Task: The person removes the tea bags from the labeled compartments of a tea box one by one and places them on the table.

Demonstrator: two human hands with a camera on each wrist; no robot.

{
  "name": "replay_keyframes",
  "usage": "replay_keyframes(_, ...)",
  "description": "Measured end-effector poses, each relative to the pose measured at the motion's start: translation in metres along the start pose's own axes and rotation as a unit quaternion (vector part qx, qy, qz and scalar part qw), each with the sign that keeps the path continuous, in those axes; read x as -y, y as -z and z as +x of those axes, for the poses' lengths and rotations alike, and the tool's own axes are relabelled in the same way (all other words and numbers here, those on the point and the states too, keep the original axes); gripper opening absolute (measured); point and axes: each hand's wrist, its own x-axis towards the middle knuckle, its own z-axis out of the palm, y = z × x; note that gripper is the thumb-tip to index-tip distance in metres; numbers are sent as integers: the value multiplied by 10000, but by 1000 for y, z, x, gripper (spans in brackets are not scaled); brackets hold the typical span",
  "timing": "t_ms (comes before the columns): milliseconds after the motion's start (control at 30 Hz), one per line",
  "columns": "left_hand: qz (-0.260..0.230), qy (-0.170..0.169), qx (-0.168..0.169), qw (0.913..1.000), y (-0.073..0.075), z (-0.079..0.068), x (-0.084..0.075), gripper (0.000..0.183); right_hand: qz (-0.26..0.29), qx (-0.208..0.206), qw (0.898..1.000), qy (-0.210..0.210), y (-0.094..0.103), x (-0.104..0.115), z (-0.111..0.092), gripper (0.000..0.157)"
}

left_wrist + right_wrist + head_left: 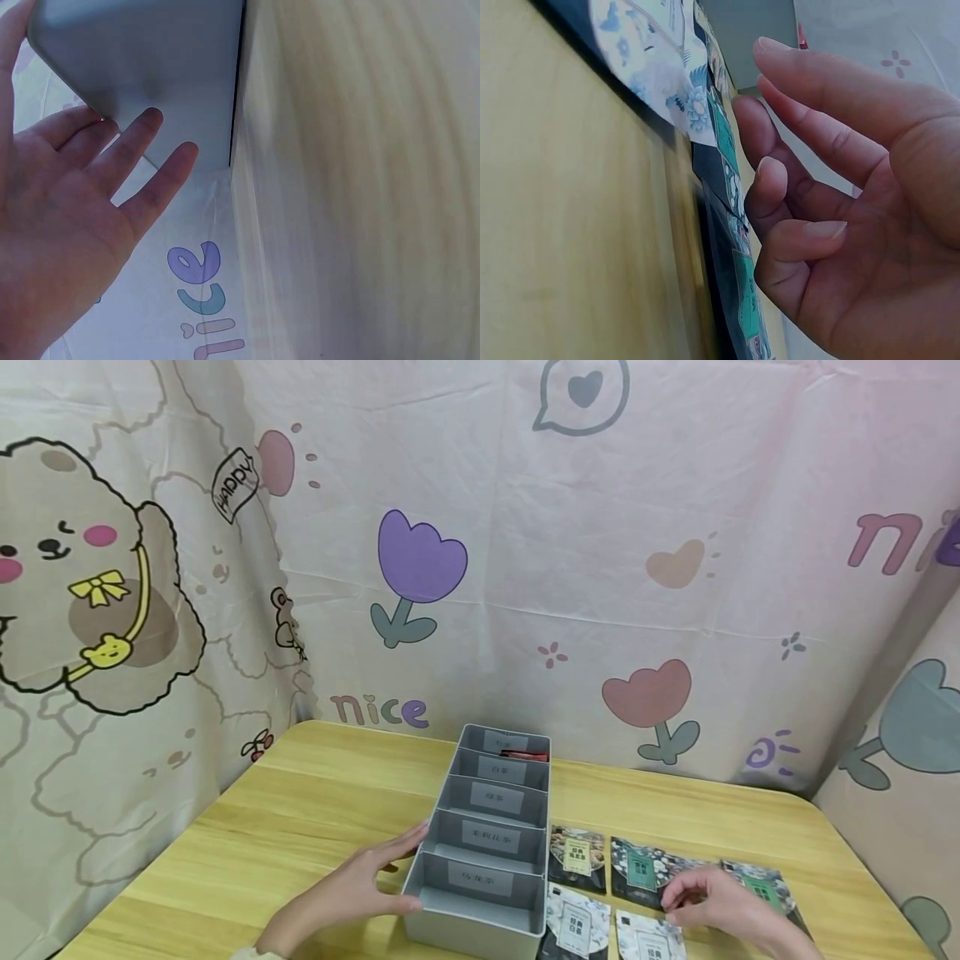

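Observation:
A grey divided box (474, 935) stands lengthwise on the table, with Chinese-labelled compartments. My left hand (367, 883) rests along its left side, fingers extended; in the left wrist view the fingertips (180, 161) lie against the box wall. My right hand (712, 902) hovers at the tea sachets, fingers loosely bent, thumb and forefinger apart with nothing between them in the right wrist view. Nearest to it are a dark green-label sachet (637, 868) and a white flowered sachet (649, 939). Whether a fingertip touches a sachet, I cannot tell.
A yellow-label sachet (576, 860), another white sachet (577, 927) and a green-label sachet (765, 885) lie right of the box. A red packet (527, 756) sits in the farthest compartment. Behind the wooden table (330, 793) hangs a printed curtain (510, 568).

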Motion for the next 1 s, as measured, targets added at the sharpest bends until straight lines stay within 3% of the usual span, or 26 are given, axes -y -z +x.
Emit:
replay_keyframes(533,61,-69,-43,9999,0,-2,-1,84,-55,-63,9997,-229,1,5,2,15)
replay_keyframes(800,109,-219,-126,9996,0,-3,0,83,-367,-535,9962,-589,-2,9,4,17)
replay_keyframes(1000,69,-140,-34,9999,0,-1,-3,84,-578,-975,9900,-842,-4,13,2,22)
